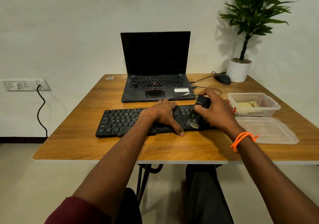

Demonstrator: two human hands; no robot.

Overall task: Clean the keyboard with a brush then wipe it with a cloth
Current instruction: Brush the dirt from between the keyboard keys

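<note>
Desk (72,147): one, wooden top, carries all items listed below.
Laptop (156,68): one, lid open, screen dark, at the far middle of the desk.
Plant (253,13): one, in a white pot (239,72) at the far right corner.
Keyboard (120,122): one, black, lying flat just in front of the laptop, long side parallel to the near desk edge.
Containers: one clear plastic box (269,101) to the right of the keyboard, holding a pale yellowish cloth (246,105); one clear lid (269,130) lying flat beside it, nearer the desk edge.
Hands: two.
Left hand (162,113): fingers straight and spread, pressed flat on the middle of the keyboard, thumb reaching the near edge.
Right hand (217,110): fingers curled round the brush, gripping its black body; orange cord bracelet (241,140) on the wrist.
Brush (201,108): one, black handle, pale bristles pointing down and touching the keys at the right section of the keyboard.
Mouse (222,79): one, black, wired, just beside the pot.
Wall socket (22,84): one panel, left wall, one dark cable plugged in.
</note>
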